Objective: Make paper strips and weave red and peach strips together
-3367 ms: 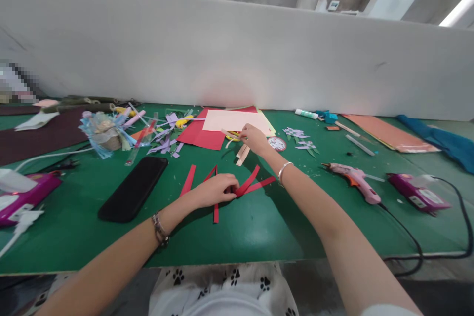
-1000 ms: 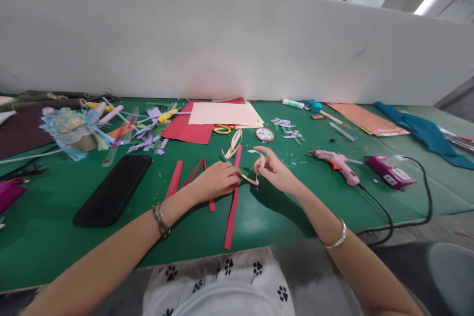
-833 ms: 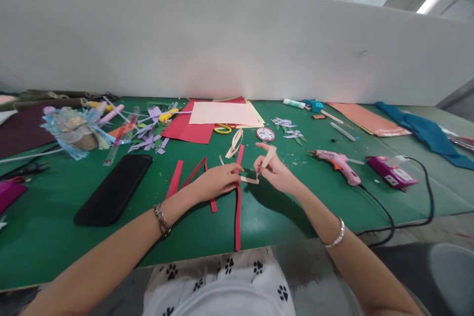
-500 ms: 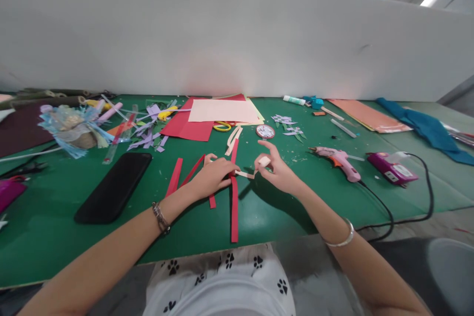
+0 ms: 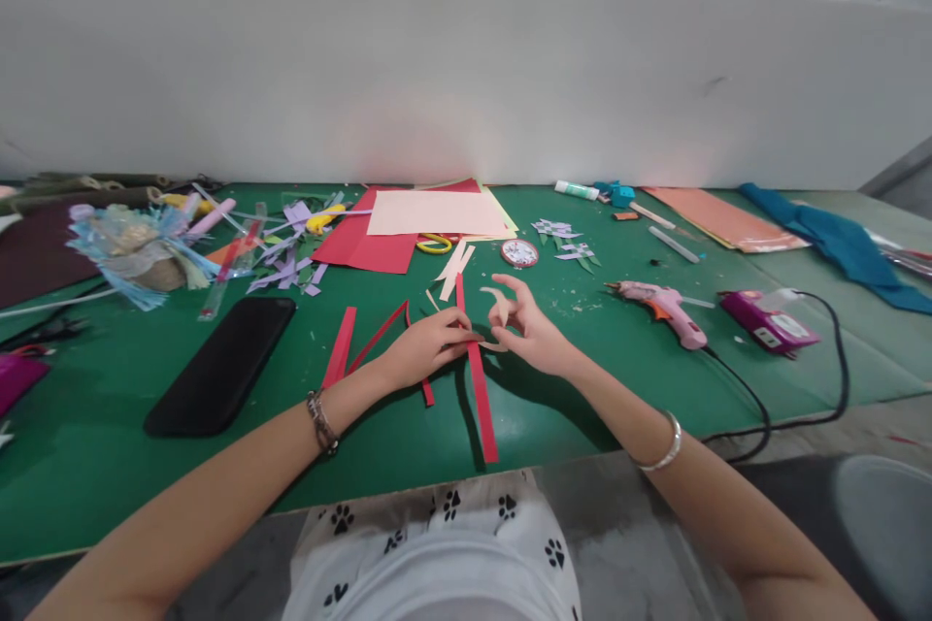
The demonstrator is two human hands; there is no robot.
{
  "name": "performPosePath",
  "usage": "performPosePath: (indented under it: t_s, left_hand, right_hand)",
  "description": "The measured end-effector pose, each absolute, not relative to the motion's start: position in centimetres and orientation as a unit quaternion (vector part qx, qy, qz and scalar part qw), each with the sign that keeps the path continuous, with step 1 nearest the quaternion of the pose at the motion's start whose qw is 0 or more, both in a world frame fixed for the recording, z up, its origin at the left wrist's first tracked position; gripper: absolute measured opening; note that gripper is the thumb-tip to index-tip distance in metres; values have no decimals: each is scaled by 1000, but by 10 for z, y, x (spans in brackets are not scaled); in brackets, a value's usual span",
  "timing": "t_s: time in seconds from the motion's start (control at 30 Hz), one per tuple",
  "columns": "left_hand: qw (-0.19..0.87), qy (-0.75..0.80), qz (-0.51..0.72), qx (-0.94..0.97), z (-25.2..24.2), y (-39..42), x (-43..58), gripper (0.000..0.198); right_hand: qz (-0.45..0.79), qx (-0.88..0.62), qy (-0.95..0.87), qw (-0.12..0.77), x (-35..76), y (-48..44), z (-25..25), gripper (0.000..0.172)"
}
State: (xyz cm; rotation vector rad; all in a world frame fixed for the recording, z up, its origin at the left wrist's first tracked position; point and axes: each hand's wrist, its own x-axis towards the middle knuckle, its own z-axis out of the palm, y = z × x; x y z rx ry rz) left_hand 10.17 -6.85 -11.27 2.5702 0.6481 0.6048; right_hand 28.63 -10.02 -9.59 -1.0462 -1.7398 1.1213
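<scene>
My left hand (image 5: pixel 426 349) rests on the green table mat (image 5: pixel 546 408), fingers pinched on a long red paper strip (image 5: pixel 477 378) that runs toward the table's near edge. My right hand (image 5: pixel 525 325) is right beside it, fingers curled and pinching a small cream paper strip (image 5: pixel 493 345) where it crosses the red one. More red strips (image 5: pixel 342 357) lie under and left of my left hand. Loose cream strips (image 5: pixel 455 268) lie just beyond my hands.
A black phone (image 5: pixel 222 364) lies to the left. Red and cream paper sheets (image 5: pixel 429 213), yellow scissors (image 5: pixel 435 243) and purple scraps (image 5: pixel 291 257) sit at the back. A pink glue gun (image 5: pixel 662 306) and its cable (image 5: pixel 793 408) lie to the right, near a round tin (image 5: pixel 519 252).
My right hand came back from the far paper sheets with a cream strip and joined my left hand. The long red strip's near end has swung right.
</scene>
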Motion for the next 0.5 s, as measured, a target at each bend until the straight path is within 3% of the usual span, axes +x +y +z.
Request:
performPosePath:
  t_s: [0.27,0.5]
  left_hand:
    - [237,380,185,875,-106,-70,106,23]
    - [194,468,149,849,-101,-71,109,32]
  right_hand:
    - [465,-383,-700,385,288,-104,-92,56]
    - [454,-391,-708,374,292,-107,-92,56]
